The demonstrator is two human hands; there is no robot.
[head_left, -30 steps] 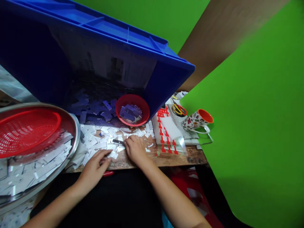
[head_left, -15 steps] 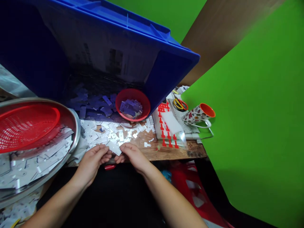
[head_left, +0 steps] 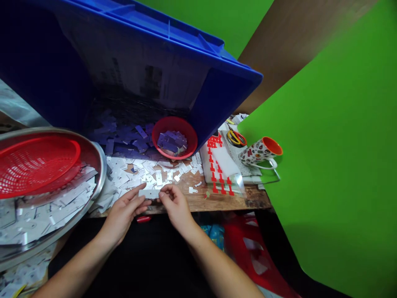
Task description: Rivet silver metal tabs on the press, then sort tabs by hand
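Observation:
Between my two hands is a small flat metal plate (head_left: 149, 194), pale and rectangular with small holes. My left hand (head_left: 126, 209) grips its left end between thumb and fingers. At its right end, the fingertips of my right hand (head_left: 174, 203) pinch it. Just beyond lie many loose metal plates (head_left: 136, 171), scattered over the wooden table (head_left: 217, 203). Behind them a red bowl (head_left: 174, 155) holds more such pieces, at the opening of a blue crate (head_left: 214, 99) lying on its side.
A large metal basin (head_left: 101, 165) full of plates stands at the left, with a red plastic basket (head_left: 40, 165) on top. To the right are sheets with red stickers (head_left: 214, 165), scissors (head_left: 234, 136) and a patterned mug (head_left: 254, 152). A green wall (head_left: 341, 145) bounds the right side.
The plate between my hands has turned from slanted to nearly level and shows a narrower face. My left fingers have opened out somewhat, and my right hand has shifted its pinch.

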